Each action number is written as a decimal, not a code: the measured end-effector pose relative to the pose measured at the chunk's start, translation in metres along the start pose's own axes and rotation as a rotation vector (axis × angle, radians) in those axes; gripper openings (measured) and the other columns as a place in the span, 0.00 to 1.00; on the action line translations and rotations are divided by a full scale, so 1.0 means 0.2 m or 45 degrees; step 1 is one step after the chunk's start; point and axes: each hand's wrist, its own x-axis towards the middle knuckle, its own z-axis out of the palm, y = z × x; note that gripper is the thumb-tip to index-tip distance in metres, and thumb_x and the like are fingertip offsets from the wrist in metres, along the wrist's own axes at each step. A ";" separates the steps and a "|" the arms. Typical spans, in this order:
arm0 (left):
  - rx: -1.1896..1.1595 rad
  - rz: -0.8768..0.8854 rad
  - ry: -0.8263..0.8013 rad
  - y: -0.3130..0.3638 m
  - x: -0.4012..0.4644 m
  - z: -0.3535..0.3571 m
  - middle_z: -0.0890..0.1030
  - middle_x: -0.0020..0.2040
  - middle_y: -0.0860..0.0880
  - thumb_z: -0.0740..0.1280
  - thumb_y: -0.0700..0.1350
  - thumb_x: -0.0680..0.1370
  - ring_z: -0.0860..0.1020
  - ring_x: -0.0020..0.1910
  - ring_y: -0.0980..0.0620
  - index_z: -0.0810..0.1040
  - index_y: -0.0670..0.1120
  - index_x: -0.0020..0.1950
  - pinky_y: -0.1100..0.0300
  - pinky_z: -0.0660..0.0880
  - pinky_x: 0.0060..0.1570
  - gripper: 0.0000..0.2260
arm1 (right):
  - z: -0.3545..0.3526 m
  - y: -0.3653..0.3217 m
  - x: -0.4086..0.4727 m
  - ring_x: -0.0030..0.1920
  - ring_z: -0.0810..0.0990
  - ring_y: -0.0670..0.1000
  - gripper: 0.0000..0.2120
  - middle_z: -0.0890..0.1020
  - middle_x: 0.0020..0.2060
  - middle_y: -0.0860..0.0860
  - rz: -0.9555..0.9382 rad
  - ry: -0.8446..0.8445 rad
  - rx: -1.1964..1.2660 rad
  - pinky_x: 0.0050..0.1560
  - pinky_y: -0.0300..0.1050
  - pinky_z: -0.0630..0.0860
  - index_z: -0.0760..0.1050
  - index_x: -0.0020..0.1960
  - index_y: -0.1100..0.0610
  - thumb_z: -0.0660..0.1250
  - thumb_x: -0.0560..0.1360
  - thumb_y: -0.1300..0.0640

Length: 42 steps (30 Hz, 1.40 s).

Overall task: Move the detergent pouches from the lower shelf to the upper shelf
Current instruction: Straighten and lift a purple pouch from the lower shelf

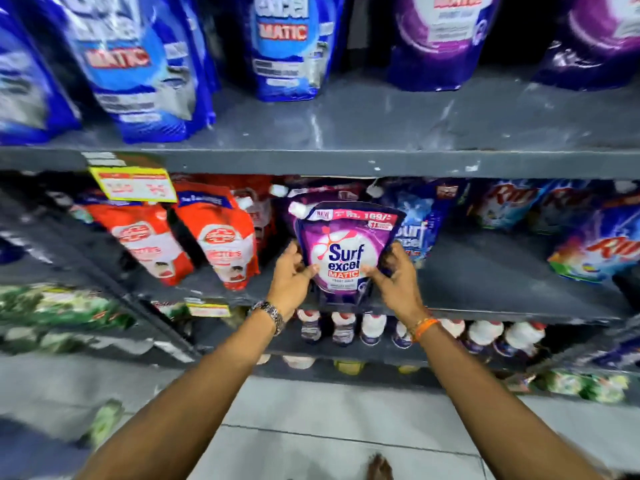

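Observation:
A purple detergent pouch (343,251) with a white spout stands upright at the front of the lower shelf (491,271). My left hand (291,275) grips its left edge and my right hand (394,275) grips its right edge. Behind it sits another purple pouch (322,194), mostly hidden. On the upper shelf (381,129) stand large purple pouches (440,39) at the right and blue pouches (287,46) in the middle and left.
Red refill pouches (221,237) stand left of the held pouch. A blue pouch (415,220) and colourful detergent bags (595,251) lie to its right. Bottles (374,327) line the shelf below. A yellow price tag (135,187) hangs from the upper shelf edge. Tiled floor (311,427) lies underneath.

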 end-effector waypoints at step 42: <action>0.018 -0.232 -0.050 -0.11 0.20 0.80 0.66 0.77 0.47 0.78 0.32 0.66 0.67 0.71 0.55 0.47 0.43 0.81 0.59 0.67 0.72 0.53 | -0.64 0.21 0.51 0.64 0.78 0.58 0.30 0.76 0.68 0.65 0.148 -0.268 0.177 0.66 0.62 0.77 0.65 0.72 0.65 0.71 0.73 0.75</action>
